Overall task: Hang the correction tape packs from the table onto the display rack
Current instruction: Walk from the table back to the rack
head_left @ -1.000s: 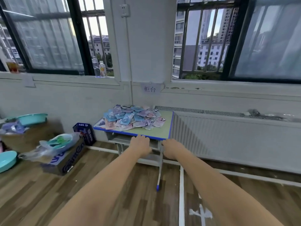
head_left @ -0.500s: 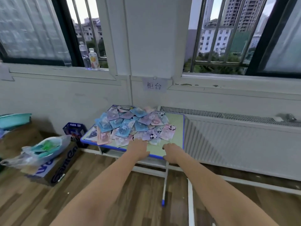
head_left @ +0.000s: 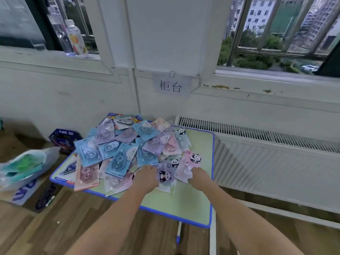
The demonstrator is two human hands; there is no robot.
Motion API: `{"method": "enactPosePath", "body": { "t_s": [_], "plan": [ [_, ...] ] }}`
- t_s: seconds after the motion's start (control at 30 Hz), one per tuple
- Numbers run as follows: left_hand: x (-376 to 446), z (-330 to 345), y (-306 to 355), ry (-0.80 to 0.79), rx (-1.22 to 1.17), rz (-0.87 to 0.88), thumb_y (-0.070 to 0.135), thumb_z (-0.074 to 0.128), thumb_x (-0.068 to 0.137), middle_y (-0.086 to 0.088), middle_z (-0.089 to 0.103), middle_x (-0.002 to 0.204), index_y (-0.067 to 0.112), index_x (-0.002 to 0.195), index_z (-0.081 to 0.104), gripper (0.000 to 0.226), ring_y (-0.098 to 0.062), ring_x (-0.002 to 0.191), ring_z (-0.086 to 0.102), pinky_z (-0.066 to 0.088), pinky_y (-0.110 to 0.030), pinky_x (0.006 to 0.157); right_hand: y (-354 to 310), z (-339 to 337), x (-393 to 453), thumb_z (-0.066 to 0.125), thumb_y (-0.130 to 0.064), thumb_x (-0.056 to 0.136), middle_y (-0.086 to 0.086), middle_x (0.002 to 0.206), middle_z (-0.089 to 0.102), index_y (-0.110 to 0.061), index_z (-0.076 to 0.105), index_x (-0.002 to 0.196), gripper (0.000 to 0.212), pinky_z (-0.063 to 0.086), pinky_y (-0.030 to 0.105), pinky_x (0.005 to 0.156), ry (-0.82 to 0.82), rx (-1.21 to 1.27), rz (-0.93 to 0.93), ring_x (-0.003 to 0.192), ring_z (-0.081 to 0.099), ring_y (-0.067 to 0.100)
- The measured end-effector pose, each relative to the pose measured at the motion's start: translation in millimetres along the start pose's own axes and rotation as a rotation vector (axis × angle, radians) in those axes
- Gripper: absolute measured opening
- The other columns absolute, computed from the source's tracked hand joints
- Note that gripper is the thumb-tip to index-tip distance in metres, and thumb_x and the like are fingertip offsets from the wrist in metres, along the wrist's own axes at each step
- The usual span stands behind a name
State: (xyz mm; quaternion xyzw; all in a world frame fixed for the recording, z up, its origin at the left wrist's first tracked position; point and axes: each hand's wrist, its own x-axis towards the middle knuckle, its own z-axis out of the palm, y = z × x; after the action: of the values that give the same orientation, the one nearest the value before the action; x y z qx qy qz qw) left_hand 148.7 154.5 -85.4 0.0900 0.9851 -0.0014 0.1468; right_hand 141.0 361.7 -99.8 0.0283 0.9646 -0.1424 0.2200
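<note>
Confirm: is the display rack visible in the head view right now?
No. The view shows only the table piled with correction tape packs, the wall and the radiator; no rack is in frame.

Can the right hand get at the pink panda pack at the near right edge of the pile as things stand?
Probably yes. The right hand is already at the near edge of the pink panda pack, which lies on top of the pile with nothing over it. Whether the fingers already grip it is unclear.

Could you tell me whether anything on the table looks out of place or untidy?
Yes: the correction tape packs lie in a jumbled, overlapping heap, and a pink pack overhangs the table at its near-left edge.
</note>
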Motion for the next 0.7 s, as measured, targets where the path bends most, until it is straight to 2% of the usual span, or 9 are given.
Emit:
{"method": "enactPosePath", "body": {
  "t_s": [0.13,0.27,0.4,0.5,0.57,0.63,0.7],
  "plan": [
    [21,14,-6,0.025,-0.019,-0.047,0.023,0.045,0.095,-0.01,0.043,0.131,0.008,0.133,0.041,0.04,-0.026,0.123,0.04,0.043,-0.033,0.093,-3,0,31,0.044,-0.022,0.097,0.015,0.129,0.048,-0.001,0.044,0.129,0.039,0.039,0.032,0.097,0.04,0.078,0.055,0.12,0.047,0.029],
    [30,25,-9,0.053,0.063,-0.062,0.012,0.04,0.098,-0.01,0.04,0.133,0.009,0.131,0.039,0.034,-0.025,0.123,0.039,0.042,-0.03,0.091,-14,14,44,0.047,-0.042,0.095,0.013,0.131,0.045,-0.002,0.041,0.131,0.054,0.036,0.031,0.097,0.123,0.154,0.214,0.122,0.042,0.028],
    [35,27,-9,0.053,0.083,-0.002,0.007,0.04,0.097,-0.011,0.04,0.132,0.009,0.128,0.039,0.032,-0.025,0.123,0.039,0.038,-0.03,0.095,-24,19,44,0.055,-0.041,0.091,0.014,0.133,0.042,-0.001,0.039,0.131,0.059,0.034,0.034,0.1,0.204,0.237,0.339,0.126,0.037,0.03],
    [39,24,-11,0.058,0.048,0.0,0.013,0.05,0.095,-0.009,0.047,0.123,0.011,0.12,0.05,0.025,-0.024,0.116,0.046,0.04,-0.029,0.09,-30,23,39,0.058,-0.033,0.087,0.015,0.132,0.039,0.0,0.038,0.129,0.057,0.034,0.034,0.099,0.203,0.337,0.42,0.125,0.035,0.031],
    [42,21,-13,0.127,0.036,0.01,0.026,0.064,0.089,-0.007,0.054,0.113,0.014,0.11,0.058,0.024,-0.022,0.107,0.052,0.044,-0.029,0.085,-33,27,30,0.049,-0.037,0.086,0.016,0.131,0.039,0.0,0.04,0.129,0.057,0.035,0.035,0.098,0.226,0.376,0.46,0.123,0.036,0.032],
    [45,24,-13,0.09,0.009,0.067,0.034,0.053,0.096,-0.008,0.048,0.123,0.014,0.12,0.053,0.031,-0.024,0.118,0.045,0.038,-0.032,0.095,-34,32,21,0.041,-0.047,0.081,0.016,0.13,0.039,-0.001,0.043,0.128,0.066,0.036,0.038,0.098,0.241,0.418,0.504,0.122,0.036,0.033],
    [48,30,-11,0.059,-0.032,0.117,0.035,0.043,0.1,-0.007,0.042,0.13,0.015,0.126,0.047,0.033,-0.024,0.123,0.039,0.034,-0.032,0.099,-34,37,15,0.051,-0.038,0.085,0.015,0.132,0.034,-0.008,0.043,0.128,0.053,0.035,0.039,0.101,0.2,0.44,0.541,0.124,0.033,0.034]
  ]
}}
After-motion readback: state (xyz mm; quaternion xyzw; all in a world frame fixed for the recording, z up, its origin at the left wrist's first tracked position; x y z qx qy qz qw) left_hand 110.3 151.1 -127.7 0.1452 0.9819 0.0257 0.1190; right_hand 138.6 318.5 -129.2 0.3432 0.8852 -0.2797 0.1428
